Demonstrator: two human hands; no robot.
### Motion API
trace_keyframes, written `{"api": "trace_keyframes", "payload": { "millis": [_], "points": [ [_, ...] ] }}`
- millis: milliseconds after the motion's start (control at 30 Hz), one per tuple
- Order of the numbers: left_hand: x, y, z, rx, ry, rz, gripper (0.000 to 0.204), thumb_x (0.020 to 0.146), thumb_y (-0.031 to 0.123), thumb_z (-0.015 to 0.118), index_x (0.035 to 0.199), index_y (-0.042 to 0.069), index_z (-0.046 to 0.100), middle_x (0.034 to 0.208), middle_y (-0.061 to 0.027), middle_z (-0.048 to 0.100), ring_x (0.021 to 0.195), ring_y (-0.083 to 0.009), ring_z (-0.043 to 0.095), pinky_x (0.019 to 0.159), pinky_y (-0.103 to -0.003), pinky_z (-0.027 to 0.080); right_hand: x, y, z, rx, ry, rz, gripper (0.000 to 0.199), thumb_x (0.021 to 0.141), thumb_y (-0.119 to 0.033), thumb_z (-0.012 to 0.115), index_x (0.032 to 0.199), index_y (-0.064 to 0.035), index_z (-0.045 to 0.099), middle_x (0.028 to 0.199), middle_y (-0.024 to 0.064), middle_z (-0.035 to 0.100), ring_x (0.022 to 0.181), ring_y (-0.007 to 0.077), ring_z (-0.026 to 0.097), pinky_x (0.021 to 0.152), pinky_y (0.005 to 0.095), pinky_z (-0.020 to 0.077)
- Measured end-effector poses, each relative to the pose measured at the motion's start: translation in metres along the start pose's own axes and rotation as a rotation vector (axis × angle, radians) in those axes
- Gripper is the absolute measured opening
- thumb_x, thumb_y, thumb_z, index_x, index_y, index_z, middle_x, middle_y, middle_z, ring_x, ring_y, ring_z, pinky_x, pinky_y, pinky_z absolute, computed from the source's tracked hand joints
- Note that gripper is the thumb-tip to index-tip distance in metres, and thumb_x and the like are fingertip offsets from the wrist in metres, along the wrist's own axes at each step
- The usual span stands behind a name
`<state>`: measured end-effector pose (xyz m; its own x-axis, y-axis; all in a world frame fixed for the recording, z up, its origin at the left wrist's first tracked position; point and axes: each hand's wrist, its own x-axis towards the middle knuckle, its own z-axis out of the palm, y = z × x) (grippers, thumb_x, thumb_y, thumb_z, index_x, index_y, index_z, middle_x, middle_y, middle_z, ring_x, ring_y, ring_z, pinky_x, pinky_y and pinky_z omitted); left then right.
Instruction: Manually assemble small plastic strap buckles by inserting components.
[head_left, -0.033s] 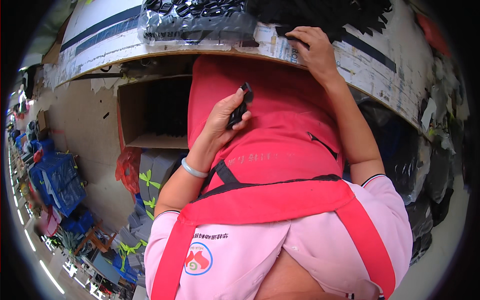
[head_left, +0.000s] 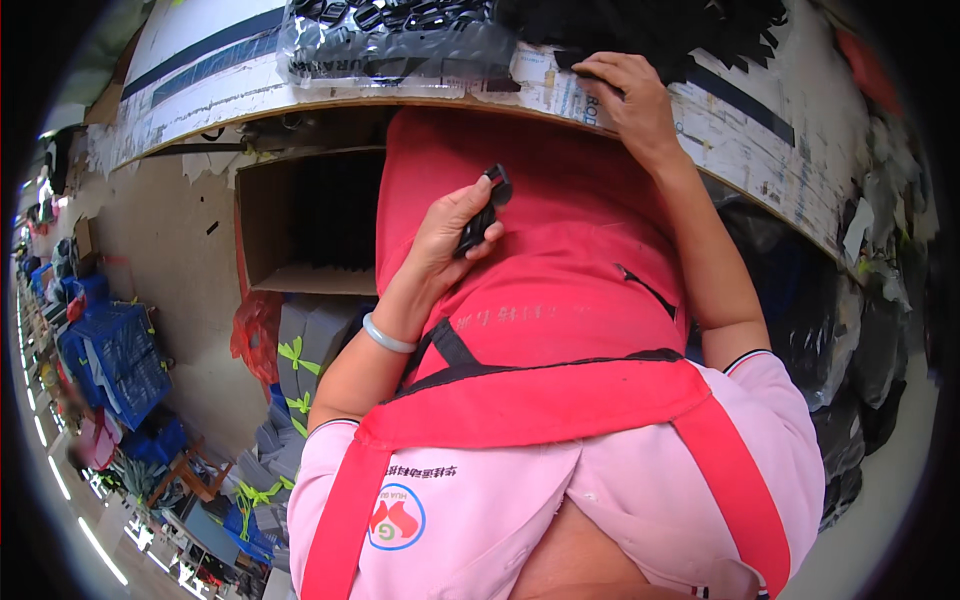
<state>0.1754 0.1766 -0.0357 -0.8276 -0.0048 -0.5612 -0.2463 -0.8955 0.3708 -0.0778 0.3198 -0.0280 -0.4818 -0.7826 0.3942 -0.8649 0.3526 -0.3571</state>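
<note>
Over the red apron [head_left: 560,250], my left hand [head_left: 447,232] is closed around a black plastic buckle [head_left: 499,182]. One end of it sticks out past the thumb, and the rest is partly covered by the fingers. My right hand [head_left: 640,105] rests at the front edge of the table, its fingers closed on the end of a black webbing strap [head_left: 568,58]. A dark pile of black webbing straps [head_left: 650,28] lies just beyond that hand. To its left is a clear plastic bag [head_left: 400,68] with many black buckles [head_left: 415,17] on it.
The worn white tabletop [head_left: 215,95] curves across the front. Below it, left of the apron, an open cardboard box [head_left: 310,280] holds dark items. Grey bundles tied with green strips [head_left: 297,355], a red plastic bag [head_left: 257,335] and blue crates [head_left: 118,360] stand left. Dark plastic bags [head_left: 790,300] sit right.
The buckle's exposed end has turned slightly in my left hand. Both hands are otherwise almost where they were.
</note>
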Motion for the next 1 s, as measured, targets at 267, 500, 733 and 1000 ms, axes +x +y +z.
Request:
{"api": "trace_keyframes", "payload": {
  "millis": [267, 500, 733, 1000],
  "points": [
    [0.008, 0.007, 0.005, 0.259, 0.135, 0.090, 0.025, 0.092, 0.026, 0.064, 0.088, 0.001, 0.063, 0.065, -0.0039, 0.059, 0.049, -0.0091, 0.053, 0.037, -0.021, 0.034, 0.009, -0.003, -0.007, 0.180, 0.077, 0.016, 0.017, 0.091, -0.021, 0.060, 0.099, -0.0091, 0.070, 0.105, 0.0038, 0.066, 0.098, 0.0225, 0.059, 0.089, 0.0336, 0.0440],
    [0.008, 0.009, 0.007, 0.440, 0.103, 0.205, 0.022, 0.088, 0.023, 0.069, 0.088, 0.001, 0.067, 0.065, -0.0037, 0.062, 0.045, -0.0076, 0.052, 0.037, -0.020, 0.034, 0.018, -0.016, -0.023, 0.067, 0.090, -0.019, 0.019, 0.085, -0.017, 0.067, 0.102, -0.0078, 0.069, 0.103, 0.0062, 0.066, 0.098, 0.0228, 0.059, 0.087, 0.0319, 0.0468],
    [0.008, 0.006, 0.016, 0.484, 0.124, 0.164, 0.022, 0.090, 0.024, 0.066, 0.089, 0.002, 0.066, 0.056, -0.0036, 0.057, 0.040, -0.0068, 0.045, 0.036, -0.020, 0.029, 0.002, 0.004, 0.001, -0.101, 0.055, -0.006, 0.025, 0.085, -0.025, 0.066, 0.104, -0.0092, 0.068, 0.106, 0.0069, 0.065, 0.098, 0.0260, 0.059, 0.084, 0.0353, 0.0489],
    [-0.001, 0.005, 0.015, 0.849, -0.045, 0.119, 0.016, 0.083, 0.014, 0.074, 0.088, -0.001, 0.073, 0.069, -0.0031, 0.064, 0.059, -0.0061, 0.054, 0.055, -0.021, 0.044, 0.019, -0.006, -0.015, 0.170, -0.141, 0.177, 0.021, 0.082, -0.018, 0.070, 0.100, -0.0072, 0.069, 0.095, 0.0044, 0.066, 0.087, 0.0167, 0.061, 0.078, 0.0275, 0.0483]
  ]
}}
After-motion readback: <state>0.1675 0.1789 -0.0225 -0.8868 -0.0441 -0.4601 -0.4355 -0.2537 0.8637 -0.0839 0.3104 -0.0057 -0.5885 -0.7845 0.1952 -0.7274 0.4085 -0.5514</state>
